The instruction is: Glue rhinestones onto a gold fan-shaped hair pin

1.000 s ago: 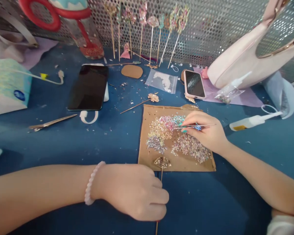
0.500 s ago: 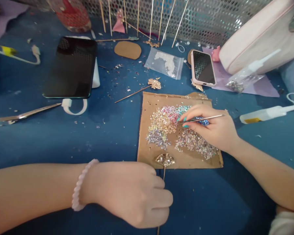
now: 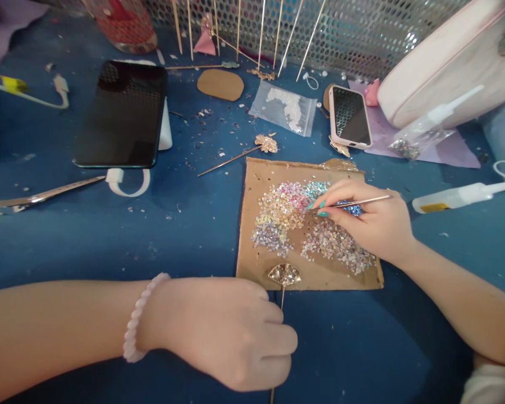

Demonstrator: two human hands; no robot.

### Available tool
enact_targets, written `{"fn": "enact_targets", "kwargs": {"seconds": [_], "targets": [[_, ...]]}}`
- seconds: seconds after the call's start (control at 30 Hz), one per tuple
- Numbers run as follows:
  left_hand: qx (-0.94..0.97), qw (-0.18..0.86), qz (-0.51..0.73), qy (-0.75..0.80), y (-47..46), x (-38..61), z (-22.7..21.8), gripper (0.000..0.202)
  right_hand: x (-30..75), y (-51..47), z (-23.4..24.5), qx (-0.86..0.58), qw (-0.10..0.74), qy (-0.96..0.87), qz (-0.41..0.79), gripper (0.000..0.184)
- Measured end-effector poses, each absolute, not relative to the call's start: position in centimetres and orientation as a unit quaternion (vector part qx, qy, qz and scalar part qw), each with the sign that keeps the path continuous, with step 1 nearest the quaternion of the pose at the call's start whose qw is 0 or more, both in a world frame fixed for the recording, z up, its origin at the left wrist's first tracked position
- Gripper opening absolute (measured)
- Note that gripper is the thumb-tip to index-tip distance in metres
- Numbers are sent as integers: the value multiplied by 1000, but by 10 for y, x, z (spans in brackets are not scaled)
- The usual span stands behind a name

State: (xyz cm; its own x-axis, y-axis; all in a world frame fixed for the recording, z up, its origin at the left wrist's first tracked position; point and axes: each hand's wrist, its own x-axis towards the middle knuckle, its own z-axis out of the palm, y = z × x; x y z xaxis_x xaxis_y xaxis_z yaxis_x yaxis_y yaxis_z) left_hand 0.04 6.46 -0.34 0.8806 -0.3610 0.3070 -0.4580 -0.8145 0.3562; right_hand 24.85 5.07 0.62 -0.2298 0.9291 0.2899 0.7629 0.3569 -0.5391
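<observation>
My left hand (image 3: pixel 231 336) is closed around the thin stem of a hairpin. The gold fan-shaped head of the hairpin (image 3: pixel 284 274) sticks out above my fist, over the near edge of a cardboard sheet (image 3: pixel 252 280). Between the thumb and fingers of my right hand (image 3: pixel 368 216) is a pair of slim metal tweezers (image 3: pixel 362 201). The tweezers' tip is down among the small shiny chips, by the pink pile (image 3: pixel 292 193). Around it lie yellowish chips (image 3: pixel 273 207), lilac chips (image 3: pixel 271 235) and mixed pale chips (image 3: pixel 336 247). Blue chips (image 3: pixel 353 209) are partly hidden behind my right hand.
Beyond the cardboard lie a second hairpin (image 3: pixel 266 143), a plastic bag of white bits (image 3: pixel 284 108) and a pink-cased phone (image 3: pixel 350 118). A dark phone (image 3: pixel 122 115) and metal clip (image 3: pixel 50 193) are at left. A glue bottle (image 3: pixel 454 197) lies at right.
The tweezers and my right hand have shifted slightly right, with the tip still at the chips. My left hand and the hairpin stay almost in place.
</observation>
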Motion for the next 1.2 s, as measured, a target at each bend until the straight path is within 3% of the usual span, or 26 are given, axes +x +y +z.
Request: {"fn": "enact_targets", "kwargs": {"seconds": [0.47, 1.2], "targets": [[945, 220, 102, -219, 64, 0, -4, 19, 252, 49, 6, -551, 251, -790, 101, 7], [945, 221, 98, -219, 65, 2, -3, 19, 246, 50, 6, -539, 285, -781, 134, 8]]}}
